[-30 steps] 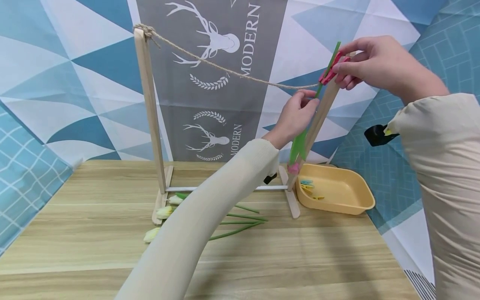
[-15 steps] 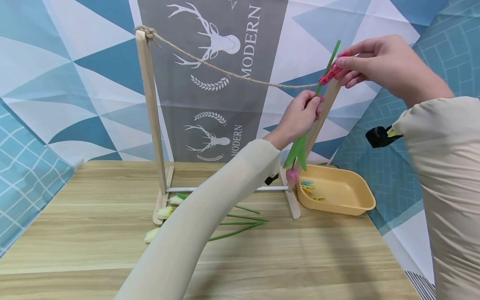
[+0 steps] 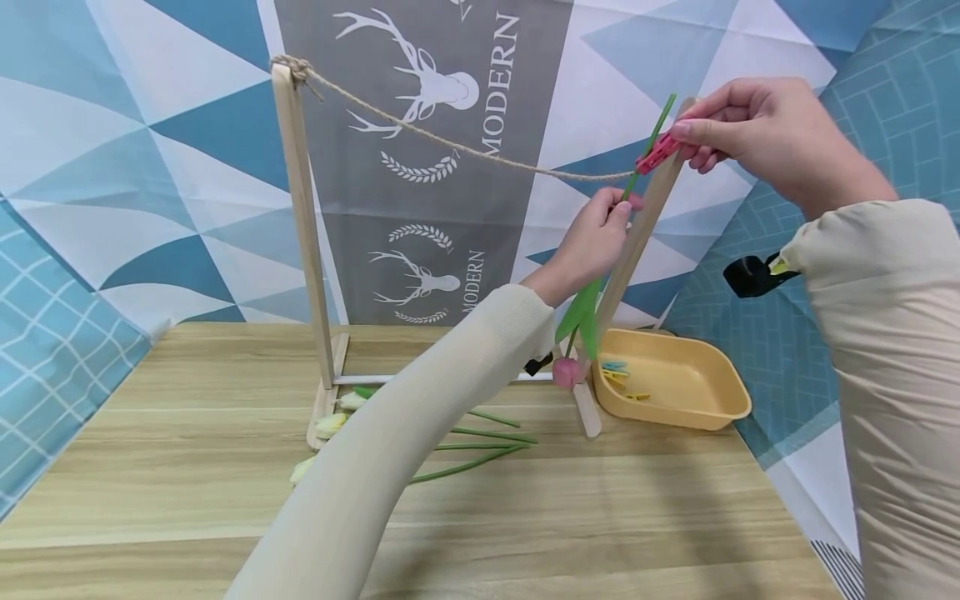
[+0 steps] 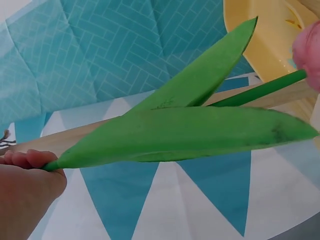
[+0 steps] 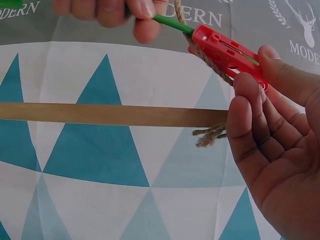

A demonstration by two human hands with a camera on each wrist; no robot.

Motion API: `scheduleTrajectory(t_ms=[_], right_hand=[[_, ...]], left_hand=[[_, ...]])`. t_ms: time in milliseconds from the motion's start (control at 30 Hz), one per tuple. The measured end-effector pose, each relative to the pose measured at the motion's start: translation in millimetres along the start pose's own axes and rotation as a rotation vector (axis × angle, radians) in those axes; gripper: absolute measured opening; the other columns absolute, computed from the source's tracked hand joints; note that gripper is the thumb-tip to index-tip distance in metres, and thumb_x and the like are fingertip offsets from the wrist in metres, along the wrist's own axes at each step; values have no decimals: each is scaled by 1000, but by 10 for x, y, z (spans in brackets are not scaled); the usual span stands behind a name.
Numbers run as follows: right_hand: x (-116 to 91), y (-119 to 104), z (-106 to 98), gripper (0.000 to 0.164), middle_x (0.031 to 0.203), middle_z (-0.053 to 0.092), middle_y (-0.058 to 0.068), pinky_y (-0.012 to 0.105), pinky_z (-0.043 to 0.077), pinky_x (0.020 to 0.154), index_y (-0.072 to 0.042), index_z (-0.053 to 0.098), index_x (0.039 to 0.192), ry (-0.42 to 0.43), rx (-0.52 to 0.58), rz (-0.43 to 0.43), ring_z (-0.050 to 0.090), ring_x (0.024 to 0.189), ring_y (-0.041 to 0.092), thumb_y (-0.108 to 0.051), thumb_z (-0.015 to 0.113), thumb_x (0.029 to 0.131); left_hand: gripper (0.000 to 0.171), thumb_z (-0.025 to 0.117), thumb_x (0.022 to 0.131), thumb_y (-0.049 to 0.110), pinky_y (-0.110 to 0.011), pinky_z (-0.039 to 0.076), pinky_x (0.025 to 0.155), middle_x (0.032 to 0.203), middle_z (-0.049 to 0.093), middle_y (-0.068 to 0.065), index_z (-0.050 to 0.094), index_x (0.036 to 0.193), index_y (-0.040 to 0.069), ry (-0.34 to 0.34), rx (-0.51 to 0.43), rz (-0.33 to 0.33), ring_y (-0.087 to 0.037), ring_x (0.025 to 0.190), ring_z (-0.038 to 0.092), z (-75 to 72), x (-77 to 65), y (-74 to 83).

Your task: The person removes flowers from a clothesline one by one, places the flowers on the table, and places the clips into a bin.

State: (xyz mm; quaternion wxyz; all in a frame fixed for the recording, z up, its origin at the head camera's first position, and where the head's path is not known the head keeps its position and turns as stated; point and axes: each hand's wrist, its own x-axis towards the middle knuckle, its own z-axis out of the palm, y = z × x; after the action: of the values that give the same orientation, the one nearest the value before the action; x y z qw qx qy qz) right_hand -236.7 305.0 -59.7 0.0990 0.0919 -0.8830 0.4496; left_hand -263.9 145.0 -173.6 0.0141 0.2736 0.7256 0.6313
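A pink tulip [image 3: 566,372] hangs head down, its green leaves [image 4: 190,132] spread below my left hand [image 3: 592,233]. Finger and thumb of that hand pinch the green stem just under the rope. My right hand [image 3: 772,137] holds a red clothespin [image 5: 227,52] by its handle end, between thumb and fingers. In the right wrist view the clothespin's nose lies over both the twine rope [image 5: 210,62] and the stem. The stem's cut end sticks up past the clothespin in the head view. The rope sags from the left post [image 3: 300,208] toward the right post [image 3: 637,233].
Several pale tulips [image 3: 330,425] lie on the wooden table [image 3: 187,500], partly hidden by the left sleeve. A yellow basin [image 3: 697,375] at the right holds several yellow and blue clothespins [image 3: 615,377]. A white rod [image 3: 367,379] joins the posts near their feet.
The tulip's bloom has swung left and lower, and its leaves show more. My left hand has moved slightly down and left on the stem. My right hand keeps its hold on the clothespin.
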Motion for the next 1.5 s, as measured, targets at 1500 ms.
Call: scheduleTrajectory(t_ms=[1500], right_hand=[[-231, 316, 36, 29, 91, 67, 14, 18, 54, 68, 8, 60, 108, 173, 722, -181, 61, 68, 20, -2, 65, 81]], left_hand=[[23, 29, 99, 7, -35, 46, 85, 98, 59, -13, 50, 98, -1, -314, 651, -29, -21, 89, 53, -775, -1639, -707]])
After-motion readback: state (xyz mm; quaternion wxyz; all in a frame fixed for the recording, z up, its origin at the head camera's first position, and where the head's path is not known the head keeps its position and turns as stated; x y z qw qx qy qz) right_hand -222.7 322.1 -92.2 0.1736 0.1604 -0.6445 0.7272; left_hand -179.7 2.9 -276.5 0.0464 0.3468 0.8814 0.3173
